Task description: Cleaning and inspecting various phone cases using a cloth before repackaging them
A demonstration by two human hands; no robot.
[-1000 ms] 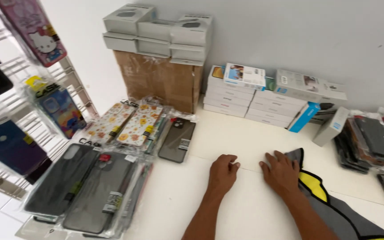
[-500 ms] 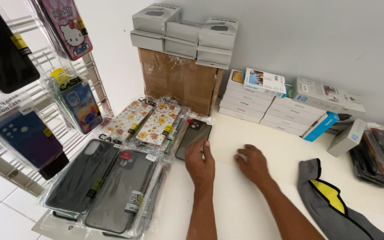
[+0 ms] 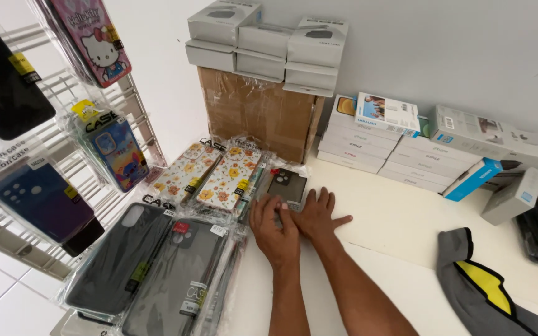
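I saw the left hand point(image 3: 273, 227) and right hand point(image 3: 316, 214) lying flat, fingers spread, side by side at centre frame, both pressing the lower edge of a dark phone case point(image 3: 286, 185) in a glossy clear sleeve, clamped on nothing. It lay on the white surface point(image 3: 400, 230) below a taped cardboard box point(image 3: 256, 112), right of flowered cases point(image 3: 228, 177).

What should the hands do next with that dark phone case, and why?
Probably close the fingers and lift the dark phone case. Both the left hand and right hand lie flat on its lower end, not gripping it, beside the flowery cases.
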